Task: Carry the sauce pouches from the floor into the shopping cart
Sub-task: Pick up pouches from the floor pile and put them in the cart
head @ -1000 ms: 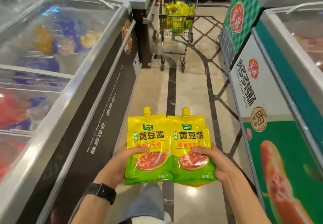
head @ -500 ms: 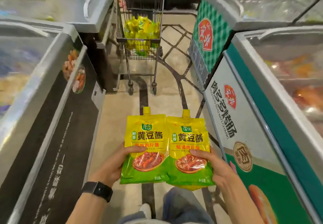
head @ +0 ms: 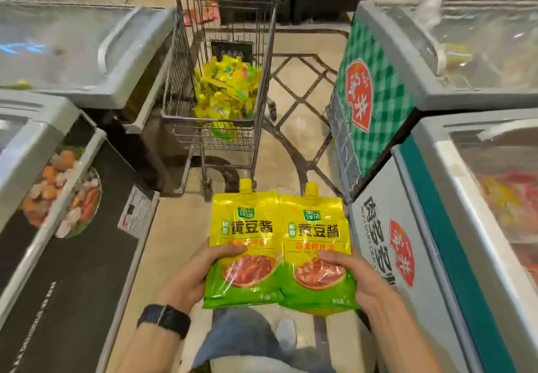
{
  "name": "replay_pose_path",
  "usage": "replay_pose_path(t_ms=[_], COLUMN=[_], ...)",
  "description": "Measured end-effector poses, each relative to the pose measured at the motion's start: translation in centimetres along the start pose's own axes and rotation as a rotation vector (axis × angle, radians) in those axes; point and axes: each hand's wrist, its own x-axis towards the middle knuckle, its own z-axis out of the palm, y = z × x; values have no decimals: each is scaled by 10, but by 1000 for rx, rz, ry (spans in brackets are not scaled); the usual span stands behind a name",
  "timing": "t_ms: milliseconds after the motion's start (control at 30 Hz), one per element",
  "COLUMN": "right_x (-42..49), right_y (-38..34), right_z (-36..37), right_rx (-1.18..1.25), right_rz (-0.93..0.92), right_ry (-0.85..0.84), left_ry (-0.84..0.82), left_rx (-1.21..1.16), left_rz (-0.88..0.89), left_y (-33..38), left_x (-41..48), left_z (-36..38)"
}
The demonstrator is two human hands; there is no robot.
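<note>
Two yellow-green sauce pouches with spout caps are held upright side by side in front of me. My left hand [head: 189, 276] grips the left pouch [head: 247, 227] at its lower left, thumb across the front. My right hand [head: 358, 276] grips the right pouch [head: 316, 233] at its lower right the same way. Straight ahead stands the wire shopping cart [head: 263, 81], a short distance beyond the pouches, with several identical yellow pouches [head: 227, 87] piled in its basket.
Chest freezers line both sides of the aisle: a black-fronted one [head: 67, 256] at left, a white and teal one [head: 436, 241] at right, a green-checked one [head: 375, 93] beyond. My leg and shoe [head: 286, 334] show below on the tiled floor [head: 291, 151].
I have walked up the aisle with both pouches. The cart is now much nearer and larger in view. My grip on each pouch is unchanged.
</note>
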Motion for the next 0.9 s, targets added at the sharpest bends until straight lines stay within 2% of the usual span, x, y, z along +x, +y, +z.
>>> replay_pose_path(t_ms=[200,433,667,767,900], right_x=[104,224,325,376,455], right_y=[-118,-232,-348,-404,-477], right_z=[0,-16,-26,-18,4], right_rx=[-3,-40,-107,-208,-323], right_rz=[12,-9,-14,-52,-103], right_ry=[-49,114,170,55,-117], left_ry=[-22,-61,-7,71,281], left_rx=[-82,-17,-37,-72,-176], left_rz=[-26,-105,53,140,233], left_y=[91,205,304,334,365], left_x=[104,248,355,395,443], left_z=[26,48,78,81,81])
